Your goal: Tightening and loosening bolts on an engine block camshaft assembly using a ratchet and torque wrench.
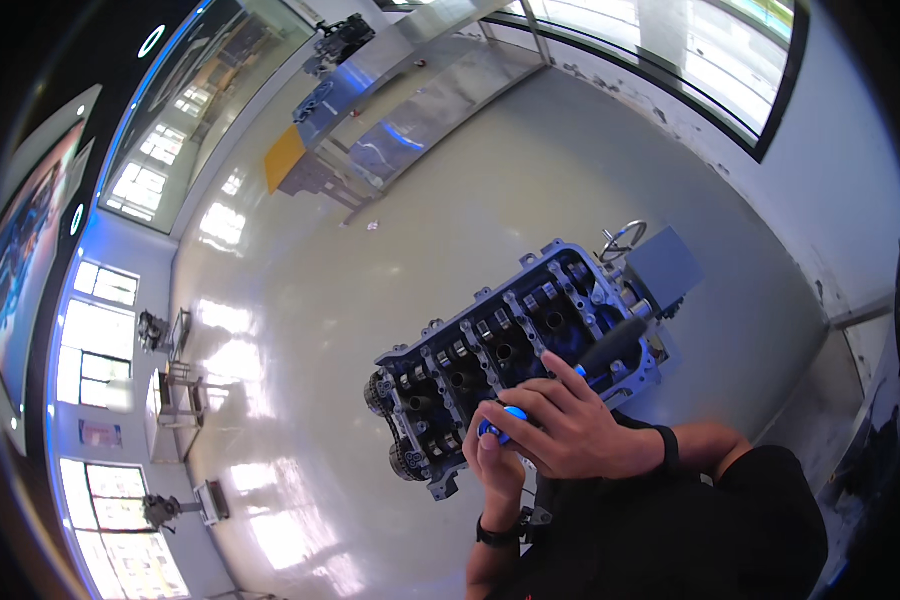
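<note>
A cylinder head with exposed camshaft parts [440, 360] is mounted at an angle on a stand. Over its near side, both my hands grip a tool with blue fittings [510, 416] and a long black shaft [618, 338] pointing toward the upper right. My right hand [570, 425] has its fingers curled over the tool, the index finger raised along it. My left hand [495, 470] is beneath the blue end, its fingers partly hidden by the right hand. Whether the tool touches the engine I cannot tell.
A grey box [665, 265] and a metal handwheel [625, 233] adjoin the engine's right end. A metal workbench [420, 130] with a yellow board [280, 160] and engine parts [340, 40] stands at the back. More engines on stands [155, 335] line the left side.
</note>
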The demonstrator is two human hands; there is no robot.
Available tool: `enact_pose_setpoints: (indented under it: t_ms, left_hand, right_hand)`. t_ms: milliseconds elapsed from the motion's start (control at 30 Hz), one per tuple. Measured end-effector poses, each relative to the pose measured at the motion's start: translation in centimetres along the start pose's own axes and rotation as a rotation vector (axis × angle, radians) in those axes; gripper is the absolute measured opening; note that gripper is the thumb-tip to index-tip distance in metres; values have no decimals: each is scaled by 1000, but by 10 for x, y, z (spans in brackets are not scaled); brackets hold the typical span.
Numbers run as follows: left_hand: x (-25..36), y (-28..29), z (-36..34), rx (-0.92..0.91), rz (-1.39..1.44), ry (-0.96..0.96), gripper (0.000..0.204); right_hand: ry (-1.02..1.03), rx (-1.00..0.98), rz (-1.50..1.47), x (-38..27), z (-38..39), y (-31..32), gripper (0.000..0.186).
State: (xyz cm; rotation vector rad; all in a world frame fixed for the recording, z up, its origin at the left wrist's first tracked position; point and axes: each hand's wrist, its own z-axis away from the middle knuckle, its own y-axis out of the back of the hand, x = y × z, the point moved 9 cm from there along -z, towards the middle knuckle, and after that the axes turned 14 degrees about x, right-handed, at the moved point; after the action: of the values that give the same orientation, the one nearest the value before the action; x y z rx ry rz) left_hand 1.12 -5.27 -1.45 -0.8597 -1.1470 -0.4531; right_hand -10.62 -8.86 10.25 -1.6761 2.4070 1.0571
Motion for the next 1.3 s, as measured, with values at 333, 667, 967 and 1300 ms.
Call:
enact_pose_setpoints:
  t_ms: [333, 667, 967, 1300]
  left_hand:
    - [26, -16, 15, 122, -99, -342, 55]
    - [27, -14, 21, 159, -107, -336, 56]
    - [28, 10, 18, 50, -122, -421, 53]
    - [16, 5, 6, 15, -42, -335, 69]
  right_hand:
    - [46, 123, -152, 13, 0, 26, 34]
    - [111, 129, -248, 5, 7, 35, 25]
    - [334, 116, -155, -25, 18, 27, 35]
    - [134, 42, 44, -28, 26, 24, 42]
